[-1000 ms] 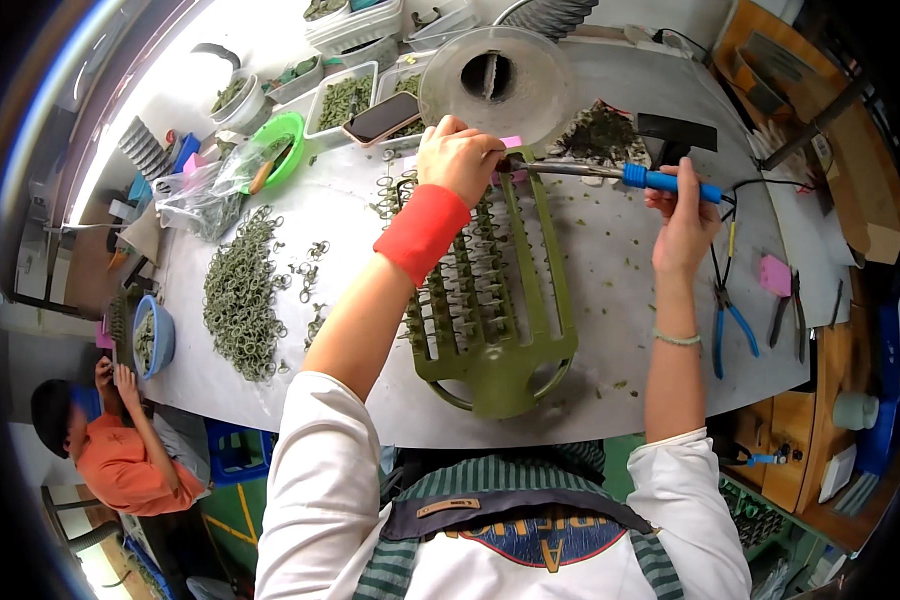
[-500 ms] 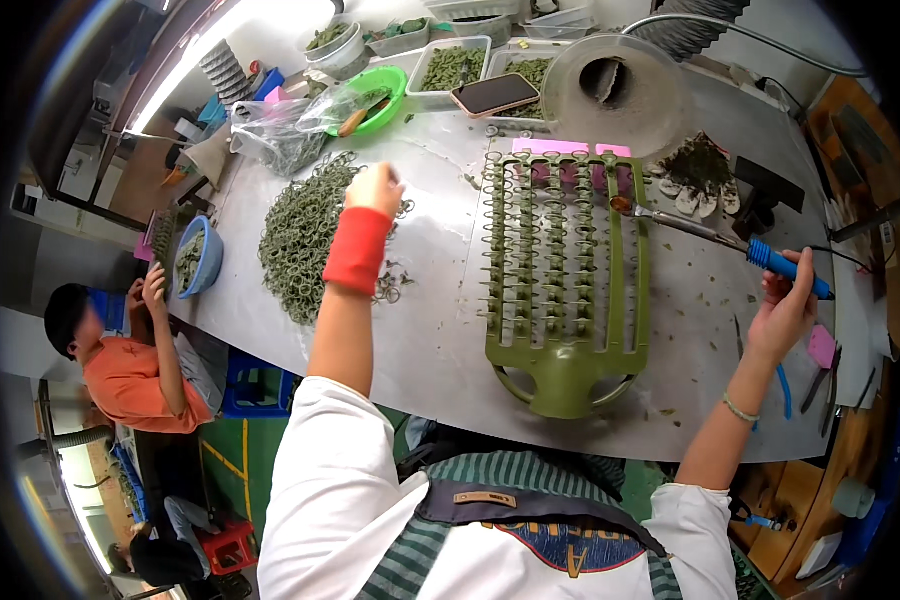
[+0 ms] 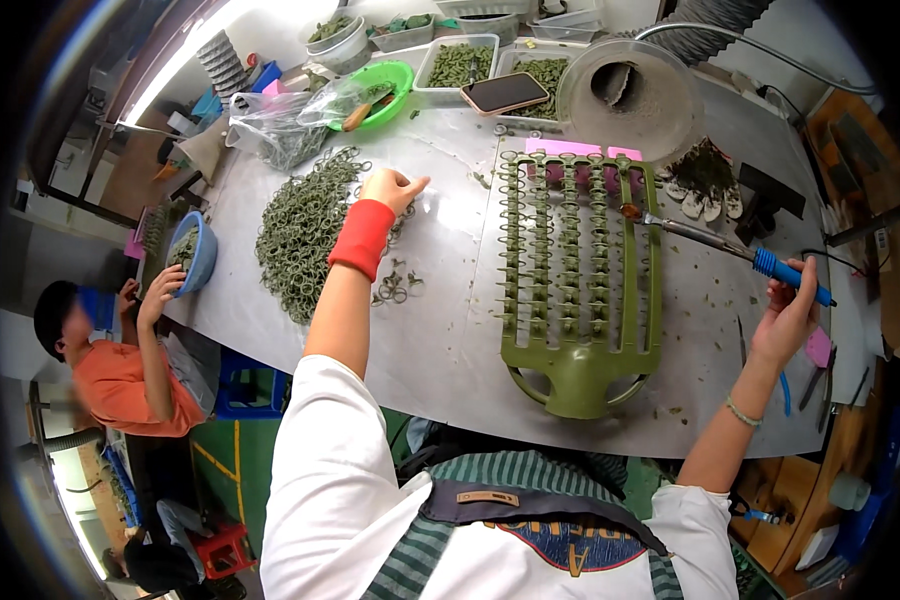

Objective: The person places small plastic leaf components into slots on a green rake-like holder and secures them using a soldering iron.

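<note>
My right hand [image 3: 784, 322] grips the blue handle of a soldering iron [image 3: 712, 238]. The iron's hot-looking, brownish tip rests at or just above the right part of an olive-green wax frame [image 3: 575, 375]. Rows of small green rings stand along the frame's bars. At the right edge of a heap of loose green rings [image 3: 305, 240], my left hand [image 3: 392, 188], with a red wristband, has its thumb and forefinger pinched together. Whatever is between those fingertips is too small to make out. A few stray rings [image 3: 398, 284] lie beside the heap.
Behind the frame are a phone [image 3: 505, 94], tubs of green pieces [image 3: 458, 62], a round clear cover [image 3: 630, 100] and a green bowl [image 3: 378, 108]. A stained glove [image 3: 700, 185] lies right. At left, a co-worker in orange [image 3: 130, 385] reaches toward a blue bowl [image 3: 204, 258].
My left hand has shifted slightly right, its pinched fingers now pointing toward the frame. My right hand and the iron have hardly moved. The co-worker's hand has moved to the blue bowl.
</note>
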Demonstrator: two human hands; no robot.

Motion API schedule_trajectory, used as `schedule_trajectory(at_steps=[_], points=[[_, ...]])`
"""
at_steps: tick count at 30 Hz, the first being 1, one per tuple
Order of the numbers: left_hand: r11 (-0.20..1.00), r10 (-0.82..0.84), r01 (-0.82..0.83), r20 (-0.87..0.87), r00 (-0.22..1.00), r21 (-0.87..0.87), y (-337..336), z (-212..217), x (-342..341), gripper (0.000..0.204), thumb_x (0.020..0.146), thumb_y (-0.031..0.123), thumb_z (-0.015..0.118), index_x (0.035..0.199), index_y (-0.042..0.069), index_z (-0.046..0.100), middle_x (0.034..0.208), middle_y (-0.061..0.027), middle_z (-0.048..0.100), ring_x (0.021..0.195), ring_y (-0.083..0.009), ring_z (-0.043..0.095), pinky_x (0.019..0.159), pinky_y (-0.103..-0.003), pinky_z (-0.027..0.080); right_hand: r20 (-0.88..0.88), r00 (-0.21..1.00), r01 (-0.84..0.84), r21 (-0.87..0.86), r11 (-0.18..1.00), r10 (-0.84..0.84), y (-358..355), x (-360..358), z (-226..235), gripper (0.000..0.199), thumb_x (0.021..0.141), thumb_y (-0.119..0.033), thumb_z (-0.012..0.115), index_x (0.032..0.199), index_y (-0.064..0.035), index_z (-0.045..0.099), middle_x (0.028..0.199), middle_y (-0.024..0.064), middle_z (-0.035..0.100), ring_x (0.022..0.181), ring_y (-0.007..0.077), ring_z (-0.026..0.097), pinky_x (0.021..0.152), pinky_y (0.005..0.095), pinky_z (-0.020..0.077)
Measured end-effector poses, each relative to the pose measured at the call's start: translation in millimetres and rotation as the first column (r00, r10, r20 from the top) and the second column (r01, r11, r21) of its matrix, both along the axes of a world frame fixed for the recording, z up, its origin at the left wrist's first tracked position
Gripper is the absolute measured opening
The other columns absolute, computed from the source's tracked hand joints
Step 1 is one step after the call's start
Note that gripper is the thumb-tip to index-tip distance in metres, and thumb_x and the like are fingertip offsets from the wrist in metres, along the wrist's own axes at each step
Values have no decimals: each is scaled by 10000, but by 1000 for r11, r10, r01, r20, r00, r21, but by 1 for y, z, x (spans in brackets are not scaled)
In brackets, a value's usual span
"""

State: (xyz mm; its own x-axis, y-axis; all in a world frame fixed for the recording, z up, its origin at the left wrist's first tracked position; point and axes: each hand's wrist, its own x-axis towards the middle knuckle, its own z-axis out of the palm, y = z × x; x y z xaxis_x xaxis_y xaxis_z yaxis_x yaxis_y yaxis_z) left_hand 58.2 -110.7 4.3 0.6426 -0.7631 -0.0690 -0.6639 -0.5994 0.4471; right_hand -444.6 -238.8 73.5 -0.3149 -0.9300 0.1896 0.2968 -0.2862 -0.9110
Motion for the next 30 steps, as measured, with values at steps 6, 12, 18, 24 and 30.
schedule_trajectory(at_steps=[6, 12, 18, 24, 30], points=[[998, -55, 58, 180, 982, -10, 13, -11, 22, 235, 738, 239, 742, 827, 22, 723, 752, -142, 692, 709, -258, 676, 722, -342, 521, 15, 1000, -10, -5, 1000, 10, 2, 4, 3, 276, 855, -282, 688, 799, -13, 664, 748, 52, 653, 556, 93, 589, 515, 188, 463], [867, -285, 17, -468, 837, -498, -8, 35, -28, 187, 808, 156, 741, 835, -4, 648, 798, -57, 678, 753, -119, 649, 695, -256, 519, 34, 999, 16, 3, 1000, -16, -1, -6, -2, 275, 860, -264, 685, 813, 6, 670, 737, 64, 658, 545, 100, 595, 497, 209, 461], [697, -661, 189, -517, 544, -691, -65, 79, -159, 139, 835, 83, 705, 910, -19, 647, 859, -44, 658, 826, -107, 630, 725, -254, 532, 41, 999, -32, -44, 999, 34, -11, -5, -9, 269, 863, -252, 683, 795, 8, 677, 723, 72, 660, 542, 126, 602, 485, 245, 463], [608, -587, 552, 144, 796, -570, -104, 59, -213, 94, 795, 82, 698, 886, 77, 721, 832, -45, 670, 733, -169, 640, 671, -270, 518, 55, 997, -56, -54, 997, 59, -24, 2, -19, 275, 874, -266, 667, 789, -4, 672, 710, 73, 660, 547, 127, 611, 490, 239, 476], [652, -466, 684, 538, 702, -327, -121, 44, -219, 109, 773, 190, 734, 861, 126, 730, 882, -21, 696, 980, -147, 619, 857, -292, 477, 108, 992, -65, -43, 997, 69, -29, 19, -27, 295, 865, -281, 675, 804, 8, 676, 692, 76, 654, 529, 139, 607, 494, 244, 486]])
